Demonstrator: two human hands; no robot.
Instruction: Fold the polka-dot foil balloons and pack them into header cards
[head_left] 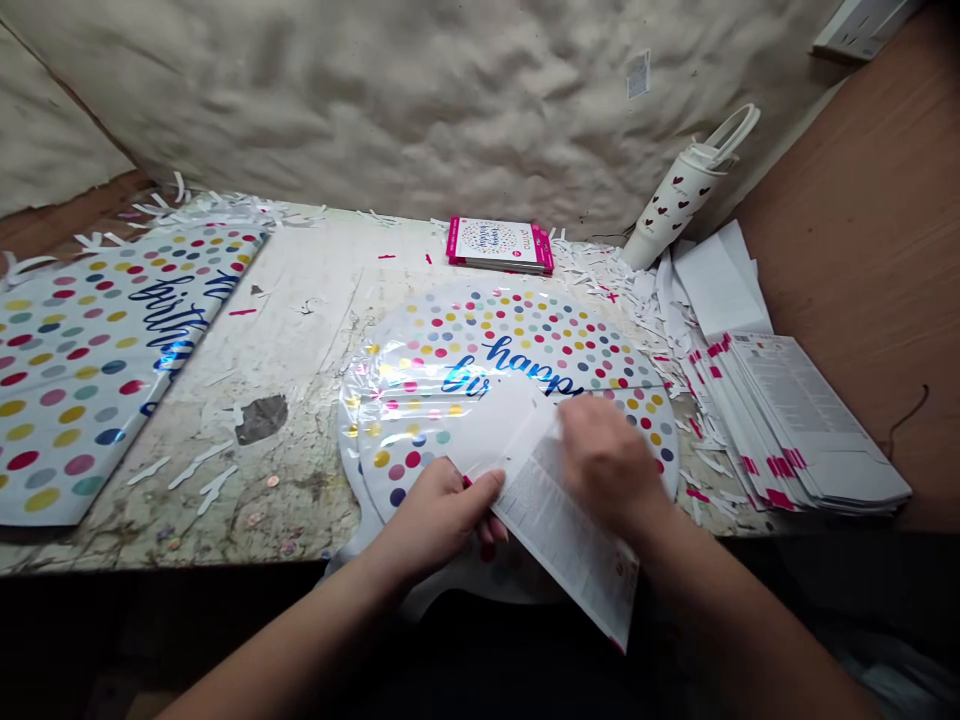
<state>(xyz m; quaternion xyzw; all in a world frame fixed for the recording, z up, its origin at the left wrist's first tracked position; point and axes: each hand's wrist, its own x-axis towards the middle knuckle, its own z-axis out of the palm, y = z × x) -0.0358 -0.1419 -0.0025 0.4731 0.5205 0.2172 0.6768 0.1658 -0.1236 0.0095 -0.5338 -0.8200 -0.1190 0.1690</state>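
Observation:
A printed paper packet [559, 510] with a white open flap is tilted above the table's front edge. My left hand [442, 510] grips its left side, thumb on top and fingers beneath. Blurred by motion, my right hand [611, 460] is at the packet's upper right edge; its fingers are curled, and what they pinch cannot be made out. Below the packet lies a flat, round foil balloon [517, 320] with coloured dots and blue "happy birthday" lettering, partly covered by the packet and my hands. It appears to lie on other balloons.
At left is a folded dotted foil balloon [82, 360]. A pink-edged stack of finished-looking packets [499, 245] sits at the back. A white tumbler [675, 205] leans at back right, near a pile of packets [810, 420]. White paper scraps [202, 465] litter the table.

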